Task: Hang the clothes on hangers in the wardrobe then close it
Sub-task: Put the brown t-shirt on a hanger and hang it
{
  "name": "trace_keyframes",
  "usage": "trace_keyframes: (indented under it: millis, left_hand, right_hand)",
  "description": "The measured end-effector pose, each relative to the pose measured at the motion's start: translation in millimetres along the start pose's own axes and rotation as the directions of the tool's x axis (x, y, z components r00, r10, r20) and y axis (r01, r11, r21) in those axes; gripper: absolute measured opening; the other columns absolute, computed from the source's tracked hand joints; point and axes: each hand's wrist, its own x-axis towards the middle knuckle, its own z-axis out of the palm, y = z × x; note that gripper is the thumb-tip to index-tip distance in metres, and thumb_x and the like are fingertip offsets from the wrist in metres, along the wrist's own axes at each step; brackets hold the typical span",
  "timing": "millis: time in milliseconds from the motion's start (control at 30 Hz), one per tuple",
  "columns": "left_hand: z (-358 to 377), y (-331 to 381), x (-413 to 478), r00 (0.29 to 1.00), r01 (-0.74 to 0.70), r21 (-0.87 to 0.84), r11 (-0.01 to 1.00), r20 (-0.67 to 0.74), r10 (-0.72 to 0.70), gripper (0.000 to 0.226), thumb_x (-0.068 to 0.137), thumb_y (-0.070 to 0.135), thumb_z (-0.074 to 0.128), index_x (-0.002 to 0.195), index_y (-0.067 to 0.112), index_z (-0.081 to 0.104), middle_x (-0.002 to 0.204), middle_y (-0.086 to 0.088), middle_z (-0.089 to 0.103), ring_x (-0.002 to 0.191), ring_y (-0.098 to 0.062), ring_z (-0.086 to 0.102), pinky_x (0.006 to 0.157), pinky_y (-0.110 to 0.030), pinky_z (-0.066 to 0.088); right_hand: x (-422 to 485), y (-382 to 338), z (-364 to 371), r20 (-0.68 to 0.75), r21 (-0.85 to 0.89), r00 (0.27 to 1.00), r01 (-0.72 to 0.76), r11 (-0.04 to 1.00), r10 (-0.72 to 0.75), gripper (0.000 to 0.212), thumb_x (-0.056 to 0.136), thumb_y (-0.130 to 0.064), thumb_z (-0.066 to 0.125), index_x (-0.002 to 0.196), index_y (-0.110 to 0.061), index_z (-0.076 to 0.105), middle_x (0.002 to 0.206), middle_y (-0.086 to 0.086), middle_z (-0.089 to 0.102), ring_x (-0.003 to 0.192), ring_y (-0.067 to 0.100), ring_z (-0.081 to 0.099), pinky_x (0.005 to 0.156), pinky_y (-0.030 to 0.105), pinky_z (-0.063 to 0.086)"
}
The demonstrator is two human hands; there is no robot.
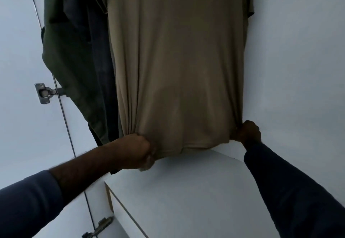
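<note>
A tan T-shirt [179,66] with yellow lettering on the chest hangs inside the white wardrobe; its hanger is above the frame. My left hand [139,151] grips the shirt's lower left hem corner in a fist. At the lower right corner, my right hand [248,131] pinches the hem. The hem is pulled taut between both hands, just above a white shelf [186,191]. Dark green and navy garments [74,51] hang to the left of the shirt.
The open wardrobe door [20,69] stands at the left, with a metal hinge [45,93] at mid height and another hinge [100,226] lower down. The wardrobe's white side wall [298,60] is close on the right.
</note>
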Motion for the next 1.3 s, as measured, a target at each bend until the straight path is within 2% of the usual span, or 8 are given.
trace_keyframes:
  millis: [100, 233, 400, 567, 800, 967, 1133, 1300]
  left_hand:
    - [8, 11, -5, 0.998, -0.018, -0.117, 0.993, -0.061, 0.011, 0.038, 0.098, 0.042, 0.05, 0.13, 0.021, 0.054, 0.112, 0.003, 0.067, 0.101, -0.014, 0.063, 0.088, -0.025, 0.05]
    - [28, 33, -9, 0.983, -0.071, -0.332, 0.941, -0.183, 0.009, 0.039, 0.096, 0.045, 0.054, 0.128, 0.022, 0.056, 0.117, 0.004, 0.066, 0.105, -0.013, 0.062, 0.092, -0.03, 0.05]
    - [67, 64, -11, 0.976, -0.071, -0.526, 0.847, -0.213, -0.051, 0.03, 0.095, 0.038, 0.06, 0.116, 0.017, 0.062, 0.105, 0.003, 0.068, 0.092, -0.013, 0.064, 0.082, -0.03, 0.052]
    - [112, 86, -33, 0.973, 0.062, -0.653, 0.755, -0.13, -0.192, 0.027, 0.094, 0.036, 0.061, 0.114, 0.017, 0.062, 0.1, 0.002, 0.069, 0.089, -0.014, 0.065, 0.08, -0.033, 0.053]
    - [185, 93, -123, 0.936, 0.251, -0.746, 0.617, 0.024, -0.352, 0.028, 0.094, 0.036, 0.061, 0.114, 0.016, 0.062, 0.101, 0.003, 0.07, 0.091, -0.014, 0.065, 0.076, -0.026, 0.046]
    - [242, 71, -231, 0.887, 0.378, -0.744, 0.552, 0.121, -0.445, 0.031, 0.094, 0.034, 0.062, 0.115, 0.011, 0.062, 0.102, -0.003, 0.07, 0.092, -0.02, 0.066, 0.081, -0.029, 0.049]
    - [309, 48, -390, 0.772, 0.571, -0.695, 0.436, 0.276, -0.572, 0.033, 0.093, 0.037, 0.062, 0.117, 0.014, 0.06, 0.103, -0.001, 0.069, 0.093, -0.021, 0.064, 0.08, -0.034, 0.052]
    - [369, 29, -549, 0.56, 0.773, -0.58, 0.256, 0.436, -0.705, 0.036, 0.091, 0.037, 0.063, 0.119, 0.017, 0.057, 0.109, -0.002, 0.069, 0.097, -0.025, 0.064, 0.083, -0.037, 0.052]
  right_hand:
    - [-21, 6, 8, -0.146, 0.143, 0.989, 0.0, 0.99, 0.021, 0.038, 0.089, -0.005, 0.062, 0.124, 0.0, 0.048, 0.128, 0.024, 0.05, 0.109, 0.045, 0.057, 0.091, 0.051, 0.05]
    - [-69, 4, 24, -0.354, 0.374, 0.935, 0.117, 0.92, 0.025, 0.026, 0.092, -0.01, 0.056, 0.118, -0.005, 0.052, 0.124, 0.017, 0.049, 0.102, 0.038, 0.06, 0.087, 0.046, 0.05]
    - [-135, -2, 69, -0.237, 0.419, 0.968, 0.183, 0.889, -0.087, 0.021, 0.089, -0.009, 0.066, 0.109, -0.004, 0.063, 0.117, 0.015, 0.06, 0.106, 0.029, 0.061, 0.094, 0.038, 0.049]
    - [-184, 9, 95, 0.04, 0.228, 0.987, 0.143, 0.963, -0.156, 0.018, 0.092, -0.021, 0.065, 0.106, -0.01, 0.065, 0.114, 0.009, 0.062, 0.102, 0.024, 0.062, 0.081, 0.025, 0.042]
    - [-304, -7, 121, 0.272, -0.052, 0.918, 0.313, 0.948, -0.288, 0.024, 0.093, -0.03, 0.063, 0.111, -0.014, 0.062, 0.121, 0.008, 0.056, 0.1, 0.028, 0.062, 0.08, 0.03, 0.045]
    - [-458, -42, 172, 0.324, 0.066, 0.74, 0.603, 0.795, -0.589, 0.013, 0.091, -0.026, 0.061, 0.096, -0.015, 0.065, 0.101, 0.004, 0.066, 0.091, 0.025, 0.063, 0.08, 0.041, 0.052]
    - [-616, -70, 251, 0.599, 0.047, 0.599, 0.636, 0.771, -0.531, 0.022, 0.096, -0.032, 0.056, 0.106, -0.015, 0.063, 0.111, 0.004, 0.064, 0.103, 0.026, 0.058, 0.092, 0.041, 0.046]
    - [-754, -94, 317, 0.785, 0.066, 0.393, 0.716, 0.695, -0.479, 0.03, 0.097, -0.037, 0.054, 0.117, -0.015, 0.06, 0.121, 0.006, 0.061, 0.114, 0.029, 0.055, 0.095, 0.044, 0.04]
